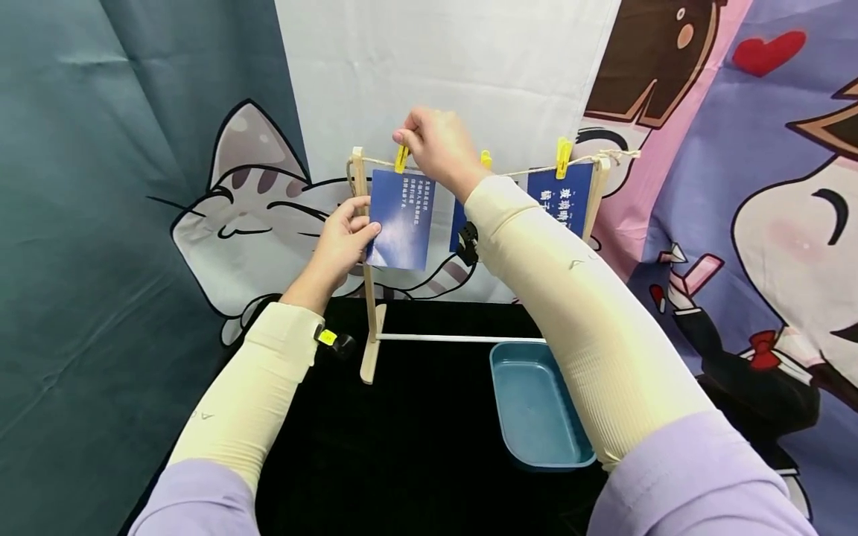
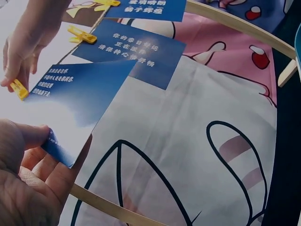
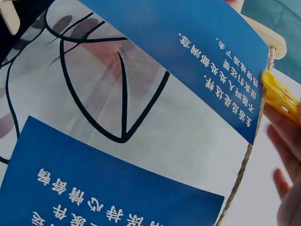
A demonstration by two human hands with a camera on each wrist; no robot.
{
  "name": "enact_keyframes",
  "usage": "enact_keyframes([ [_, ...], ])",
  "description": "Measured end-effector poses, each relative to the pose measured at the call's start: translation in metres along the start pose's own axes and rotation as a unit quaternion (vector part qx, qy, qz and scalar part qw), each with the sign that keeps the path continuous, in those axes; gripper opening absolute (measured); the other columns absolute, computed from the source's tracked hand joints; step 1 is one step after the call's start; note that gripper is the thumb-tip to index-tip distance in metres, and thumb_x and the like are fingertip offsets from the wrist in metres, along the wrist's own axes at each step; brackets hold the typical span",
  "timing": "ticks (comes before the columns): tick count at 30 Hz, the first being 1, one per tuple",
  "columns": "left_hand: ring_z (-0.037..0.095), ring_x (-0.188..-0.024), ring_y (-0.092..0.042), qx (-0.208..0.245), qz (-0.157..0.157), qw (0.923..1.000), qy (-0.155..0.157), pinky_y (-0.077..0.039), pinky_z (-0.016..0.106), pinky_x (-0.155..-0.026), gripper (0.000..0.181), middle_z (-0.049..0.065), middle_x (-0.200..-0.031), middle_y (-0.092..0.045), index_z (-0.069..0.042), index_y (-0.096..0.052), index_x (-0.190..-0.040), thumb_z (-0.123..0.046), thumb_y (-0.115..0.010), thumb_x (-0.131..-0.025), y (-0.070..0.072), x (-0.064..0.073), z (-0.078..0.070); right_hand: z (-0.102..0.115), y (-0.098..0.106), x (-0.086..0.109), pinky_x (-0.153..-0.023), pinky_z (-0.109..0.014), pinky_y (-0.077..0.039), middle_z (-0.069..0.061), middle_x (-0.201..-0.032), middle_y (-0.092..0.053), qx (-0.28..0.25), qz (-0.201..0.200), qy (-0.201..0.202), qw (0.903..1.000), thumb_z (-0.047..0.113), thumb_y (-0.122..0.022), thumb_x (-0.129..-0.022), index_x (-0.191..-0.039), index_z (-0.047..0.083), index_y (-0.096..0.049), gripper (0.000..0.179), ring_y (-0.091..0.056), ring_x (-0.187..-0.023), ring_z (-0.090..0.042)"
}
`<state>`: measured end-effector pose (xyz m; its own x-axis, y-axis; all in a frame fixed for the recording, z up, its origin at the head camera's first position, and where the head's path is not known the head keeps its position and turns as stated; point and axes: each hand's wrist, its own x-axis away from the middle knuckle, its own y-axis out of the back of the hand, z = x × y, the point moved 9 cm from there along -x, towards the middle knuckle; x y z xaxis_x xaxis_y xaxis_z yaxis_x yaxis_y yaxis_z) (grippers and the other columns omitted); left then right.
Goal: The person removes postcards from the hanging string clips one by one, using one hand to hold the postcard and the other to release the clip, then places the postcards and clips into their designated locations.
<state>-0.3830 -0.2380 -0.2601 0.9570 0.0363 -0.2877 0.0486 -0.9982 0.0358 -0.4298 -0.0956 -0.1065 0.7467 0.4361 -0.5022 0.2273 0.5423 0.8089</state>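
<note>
A blue postcard [image 1: 402, 223] with white writing hangs at the left end of a rope [image 3: 242, 172] strung on a wooden frame. My left hand [image 1: 345, 242] pinches its left edge, thumb in front and fingers behind. At the card's top edge, a yellow clothespin [image 3: 280, 96] sits over the card and rope, and my right hand [image 1: 439, 145] pinches its upper end. A second blue card [image 2: 134, 52] hangs to the right from its own yellow clothespin [image 2: 82, 34]. Further right hangs a third blue card [image 1: 561, 197] under another yellow clothespin [image 1: 564, 156]; my right forearm partly hides these two in the head view.
The frame's left wooden post [image 1: 371, 298] stands on a foot on the black table [image 1: 415, 447]. A white rod [image 1: 456, 338] runs low between the posts. A blue-green plastic tray [image 1: 539, 406] lies in front at the right. Behind hangs a cartoon-printed cloth [image 1: 442, 59].
</note>
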Motion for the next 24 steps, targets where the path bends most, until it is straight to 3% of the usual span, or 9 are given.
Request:
enact_keyframes([
  [4, 0.015, -0.071, -0.069, 0.005, 0.001, 1.0, 0.002, -0.06, 0.031, -0.058, 0.046, 0.009, -0.104, -0.073, -0.009, -0.049, -0.144, 0.001, -0.057, -0.1, -0.001, 0.002, 0.0, 0.008, 0.012, 0.004, -0.089, -0.027, -0.044, -0.002, -0.096, -0.074, 0.015, -0.081, 0.047, 0.9955, 0.037, -0.056, -0.103, -0.106, 0.011, -0.07, 0.03, -0.058, -0.077, -0.017],
  [6, 0.016, -0.072, -0.07, 0.007, 0.0, 1.0, 0.007, -0.06, 0.031, -0.059, 0.044, 0.011, -0.105, -0.073, -0.01, -0.05, -0.143, 0.002, -0.056, -0.1, -0.001, 0.004, 0.002, 0.01, 0.015, 0.006, -0.099, -0.026, -0.041, -0.001, -0.097, -0.075, 0.009, -0.1, 0.061, 0.9931, 0.036, -0.056, -0.103, -0.107, 0.011, -0.07, 0.029, -0.06, -0.078, -0.018],
  [8, 0.017, -0.073, -0.07, 0.008, 0.002, 0.9999, 0.014, -0.061, 0.033, -0.06, 0.043, 0.011, -0.105, -0.073, -0.011, -0.051, -0.141, 0.002, -0.056, -0.1, -0.002, 0.005, 0.005, 0.009, 0.016, 0.007, -0.101, -0.025, -0.041, 0.0, -0.1, -0.075, -0.005, -0.105, 0.064, 0.9924, 0.036, -0.055, -0.104, -0.111, 0.012, -0.069, 0.029, -0.061, -0.081, -0.016],
  [12, 0.017, -0.073, -0.071, 0.003, 0.015, 0.9997, 0.019, -0.061, 0.035, -0.06, 0.041, 0.01, -0.105, -0.074, -0.01, -0.051, -0.14, 0.002, -0.054, -0.101, -0.008, 0.011, 0.012, 0.006, 0.017, 0.015, -0.078, -0.025, -0.045, -0.002, -0.101, -0.069, -0.043, -0.104, 0.071, 0.9911, 0.035, -0.048, -0.107, -0.129, 0.011, -0.061, 0.035, -0.057, -0.078, -0.014],
  [15, 0.016, -0.073, -0.07, -0.005, 0.025, 0.9996, 0.011, -0.061, 0.033, -0.06, 0.044, 0.011, -0.104, -0.073, -0.008, -0.047, -0.142, 0.002, -0.055, -0.101, -0.012, 0.018, 0.018, 0.006, 0.017, 0.029, -0.067, -0.028, -0.041, -0.004, -0.09, -0.062, -0.075, -0.118, 0.108, 0.9843, 0.031, -0.045, -0.109, -0.136, 0.008, -0.053, 0.037, -0.05, -0.069, -0.015],
  [18, 0.016, -0.07, -0.069, -0.006, 0.036, 0.9993, 0.007, -0.06, 0.031, -0.057, 0.054, 0.012, -0.102, -0.071, -0.013, -0.038, -0.148, 0.004, -0.055, -0.1, -0.015, 0.028, 0.028, 0.006, 0.01, 0.047, -0.064, -0.028, -0.038, -0.005, -0.083, -0.057, -0.103, -0.129, 0.146, 0.9755, 0.029, -0.048, -0.108, -0.123, 0.005, -0.057, 0.029, -0.048, -0.066, -0.015],
  [20, 0.017, -0.069, -0.069, -0.003, 0.045, 0.999, 0.005, -0.059, 0.032, -0.057, 0.062, 0.013, -0.1, -0.07, -0.017, -0.034, -0.152, 0.006, -0.056, -0.099, -0.016, 0.036, 0.036, 0.002, 0.003, 0.058, -0.065, -0.028, -0.04, -0.005, -0.082, -0.057, -0.122, -0.127, 0.151, 0.9728, 0.028, -0.052, -0.106, -0.111, 0.005, -0.06, 0.025, -0.05, -0.068, -0.014],
  [24, 0.015, -0.067, -0.065, -0.023, 0.056, 0.9982, 0.002, -0.058, 0.029, -0.055, 0.05, 0.01, -0.092, -0.068, -0.011, -0.049, -0.144, 0.006, -0.058, -0.098, -0.016, 0.055, 0.058, -0.015, -0.015, 0.081, -0.066, -0.027, -0.046, -0.003, -0.081, -0.061, -0.155, -0.118, 0.121, 0.9734, 0.028, -0.059, -0.104, -0.1, 0.007, -0.065, 0.022, -0.056, -0.072, -0.012],
])
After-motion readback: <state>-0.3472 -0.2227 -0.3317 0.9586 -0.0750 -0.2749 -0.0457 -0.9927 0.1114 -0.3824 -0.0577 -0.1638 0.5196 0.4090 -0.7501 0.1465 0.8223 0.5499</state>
